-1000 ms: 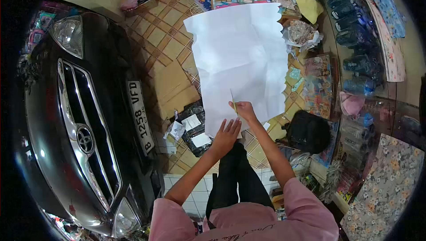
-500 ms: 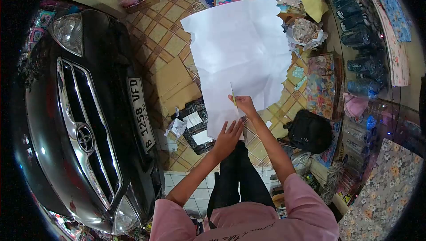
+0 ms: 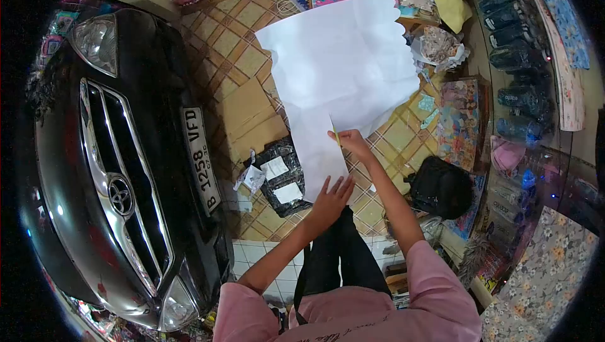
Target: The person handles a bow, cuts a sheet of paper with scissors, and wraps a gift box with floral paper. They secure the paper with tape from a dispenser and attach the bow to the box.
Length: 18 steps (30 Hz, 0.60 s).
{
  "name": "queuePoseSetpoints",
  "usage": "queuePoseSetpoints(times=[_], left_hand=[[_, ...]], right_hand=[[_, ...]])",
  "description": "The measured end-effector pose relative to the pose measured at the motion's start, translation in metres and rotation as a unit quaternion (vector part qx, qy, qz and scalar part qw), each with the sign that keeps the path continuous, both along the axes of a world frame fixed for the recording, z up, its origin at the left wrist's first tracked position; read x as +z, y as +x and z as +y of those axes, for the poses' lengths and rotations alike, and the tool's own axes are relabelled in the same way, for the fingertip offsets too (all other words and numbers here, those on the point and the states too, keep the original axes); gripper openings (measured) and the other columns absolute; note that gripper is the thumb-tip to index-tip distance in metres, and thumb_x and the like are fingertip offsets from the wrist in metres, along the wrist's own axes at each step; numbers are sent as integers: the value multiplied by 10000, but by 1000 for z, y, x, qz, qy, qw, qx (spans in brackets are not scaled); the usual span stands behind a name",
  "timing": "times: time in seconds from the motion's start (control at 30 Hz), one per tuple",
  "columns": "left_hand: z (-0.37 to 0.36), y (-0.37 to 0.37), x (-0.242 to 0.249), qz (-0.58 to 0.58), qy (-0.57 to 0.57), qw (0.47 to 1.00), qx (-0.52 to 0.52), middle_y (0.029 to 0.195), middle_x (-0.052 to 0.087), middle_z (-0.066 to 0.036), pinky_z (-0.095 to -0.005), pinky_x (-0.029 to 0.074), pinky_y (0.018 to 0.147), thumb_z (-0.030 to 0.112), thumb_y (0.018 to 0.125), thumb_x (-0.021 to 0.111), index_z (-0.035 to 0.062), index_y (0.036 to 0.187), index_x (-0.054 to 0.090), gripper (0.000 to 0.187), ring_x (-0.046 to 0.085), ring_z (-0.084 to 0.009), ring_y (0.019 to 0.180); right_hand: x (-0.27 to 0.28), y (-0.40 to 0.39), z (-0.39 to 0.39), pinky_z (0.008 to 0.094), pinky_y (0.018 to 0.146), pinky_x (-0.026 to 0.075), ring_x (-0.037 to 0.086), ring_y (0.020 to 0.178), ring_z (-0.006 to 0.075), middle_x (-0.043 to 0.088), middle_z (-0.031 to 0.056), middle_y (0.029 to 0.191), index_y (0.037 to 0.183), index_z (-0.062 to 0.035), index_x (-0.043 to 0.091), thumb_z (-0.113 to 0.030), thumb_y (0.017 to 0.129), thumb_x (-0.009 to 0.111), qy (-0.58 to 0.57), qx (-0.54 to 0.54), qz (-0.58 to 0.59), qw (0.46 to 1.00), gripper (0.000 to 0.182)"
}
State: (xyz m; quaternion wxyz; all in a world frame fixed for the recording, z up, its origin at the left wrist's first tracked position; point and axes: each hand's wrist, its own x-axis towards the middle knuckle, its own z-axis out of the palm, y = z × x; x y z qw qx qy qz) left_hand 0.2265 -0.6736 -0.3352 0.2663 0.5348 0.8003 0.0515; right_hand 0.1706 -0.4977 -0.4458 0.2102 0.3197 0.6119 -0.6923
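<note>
Longer cut since before, paper [image 3: 343, 64] under flat left hand [image 3: 332, 194], blade-gripping right hand [image 3: 350, 141]

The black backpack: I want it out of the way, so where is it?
In the head view, the black backpack sits on the tiled floor right of the person's right hand, below a colourful printed sheet.

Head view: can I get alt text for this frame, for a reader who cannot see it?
Seen from above, a person in pink sleeves cuts a large white sheet of paper on a tiled floor, the right hand gripping a thin yellow blade and the left hand flat on the sheet's near edge. A black car stands to the left.
</note>
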Motion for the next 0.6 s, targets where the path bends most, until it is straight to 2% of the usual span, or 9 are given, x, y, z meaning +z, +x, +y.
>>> queuePoseSetpoints(times=[0.17,0.37,0.47,0.6], left_hand=[[-1,-1,-3,1,-2,1000,19,1456,244,-134,-481,195,1080,105,809,484,23,1397,234,644,311,-246,1311],[-9,-4,4,4,-4,1000,14,1459,237,-133,-485,192,1080,83,788,509,12,1395,229,672,303,-244,1317],[-10,-4,4,-13,13,999,34,1463,230,-134,-483,188,1082,67,778,510,9,1397,222,685,300,-244,1320],[-12,-12,9,-10,-12,1000,13,1466,220,-136,-482,179,1086,70,773,524,9,1402,207,707,300,-250,1318]], right_hand=[[-5,-11,2,246,571,421,523,618,83,595,8,676,757,-7,657,-486,685,751,30,13,34,999,494],[-32,-26,0,240,564,420,507,544,87,571,4,583,695,-17,653,-485,689,748,56,73,1,996,477],[-36,-34,-6,242,544,415,499,521,84,555,2,549,666,-22,649,-480,693,746,76,68,-28,994,469],[-33,-37,-9,240,532,415,511,544,81,570,9,583,714,-8,667,-481,694,745,37,39,14,998,479]])
